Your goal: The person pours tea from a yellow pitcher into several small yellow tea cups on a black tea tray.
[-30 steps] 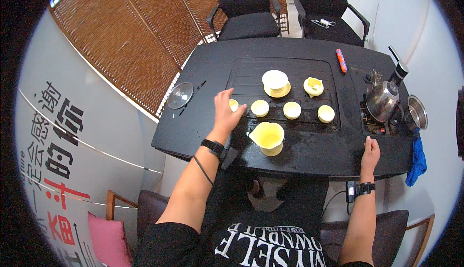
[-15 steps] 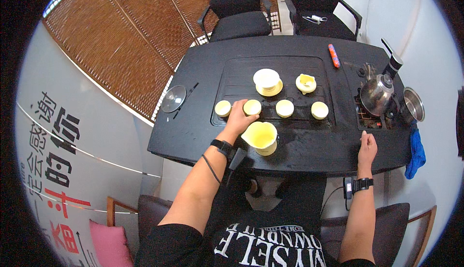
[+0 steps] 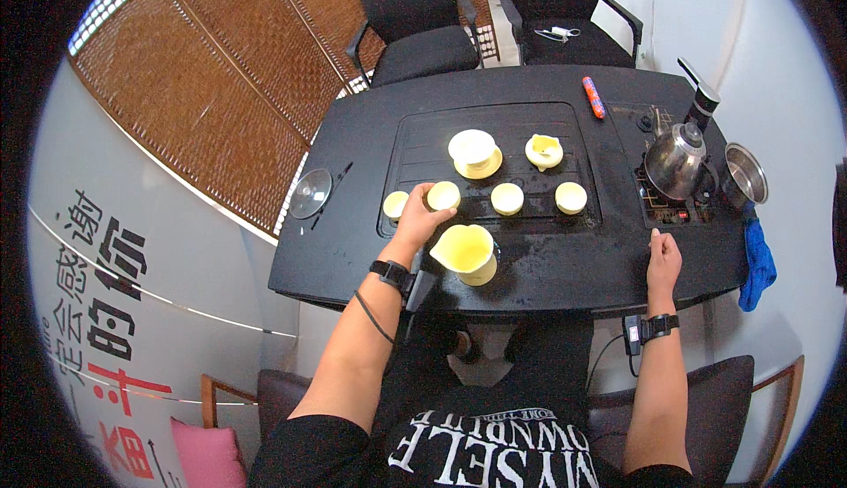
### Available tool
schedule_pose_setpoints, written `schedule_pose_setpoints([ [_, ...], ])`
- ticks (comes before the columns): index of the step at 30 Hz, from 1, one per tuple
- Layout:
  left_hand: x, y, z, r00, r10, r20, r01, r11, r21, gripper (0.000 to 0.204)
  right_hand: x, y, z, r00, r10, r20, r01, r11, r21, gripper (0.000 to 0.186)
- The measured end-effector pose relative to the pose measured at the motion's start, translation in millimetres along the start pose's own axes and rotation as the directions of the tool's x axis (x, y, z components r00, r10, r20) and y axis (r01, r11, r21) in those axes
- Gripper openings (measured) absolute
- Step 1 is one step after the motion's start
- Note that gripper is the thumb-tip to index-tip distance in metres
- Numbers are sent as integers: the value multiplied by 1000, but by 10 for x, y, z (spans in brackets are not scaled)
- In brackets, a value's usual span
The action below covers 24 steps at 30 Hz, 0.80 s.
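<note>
My left hand (image 3: 418, 216) pinches a small pale-yellow teacup (image 3: 444, 195) between thumb and fingers, at the near edge of the black tea tray (image 3: 413, 154). Close against that hand, on its left, is another teacup (image 3: 395, 205), partly covered by the fingers. To the right stand a third teacup (image 3: 507, 198) and a fourth one (image 3: 571, 198). Nearer to me, a yellow spouted pitcher (image 3: 466, 254) is upright, its spout toward my left hand. My right hand (image 3: 664, 263) is curled closed by the table's right front, with nothing visible in it.
Behind the cups are a white lidded bowl on a yellow saucer (image 3: 478, 166) and a small yellow pot-like piece (image 3: 544, 152). A steel kettle (image 3: 678, 161), steel pot (image 3: 745, 176) and blue cloth (image 3: 757, 263) line the right. A clear round lid (image 3: 311, 194) lies left; an orange-red stick-shaped packet (image 3: 593, 98) lies far right.
The whole view has shifted slightly. Against its neighbours, the teacup in my left hand has moved a little left and away. My right hand stays curled in about the same place.
</note>
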State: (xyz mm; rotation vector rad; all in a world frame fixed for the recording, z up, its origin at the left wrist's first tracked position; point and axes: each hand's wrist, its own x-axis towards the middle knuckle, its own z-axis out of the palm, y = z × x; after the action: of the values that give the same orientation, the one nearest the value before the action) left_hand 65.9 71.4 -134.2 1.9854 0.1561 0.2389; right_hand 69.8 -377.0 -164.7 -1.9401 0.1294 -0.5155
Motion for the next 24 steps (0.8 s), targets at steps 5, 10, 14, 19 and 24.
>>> schedule_pose_setpoints([
  [5, -58, 320, -141, 1000, 30, -9, -30, 995, -96, 56, 13, 55, 4, 999, -35, -5, 35, 999, 5, 38],
  [10, -244, 810, -267, 999, 51, 20, -46, 981, -190, 54, -4, -1, -3, 998, -66, -16, 66, 998, -21, 38],
  [14, -472, 1178, -337, 996, 80, 28, -73, 979, -191, 55, -6, -17, 2, 1000, -18, -7, 17, 999, -48, 37],
  [19, -699, 1485, -361, 992, 92, 80, -74, 976, -205, 57, 0, 6, 0, 999, -39, -18, 38, 999, -12, 37],
  [24, -863, 1567, -354, 987, 67, 145, -40, 983, -179, 57, -8, -4, 6, 997, -73, -33, 72, 997, -24, 36],
])
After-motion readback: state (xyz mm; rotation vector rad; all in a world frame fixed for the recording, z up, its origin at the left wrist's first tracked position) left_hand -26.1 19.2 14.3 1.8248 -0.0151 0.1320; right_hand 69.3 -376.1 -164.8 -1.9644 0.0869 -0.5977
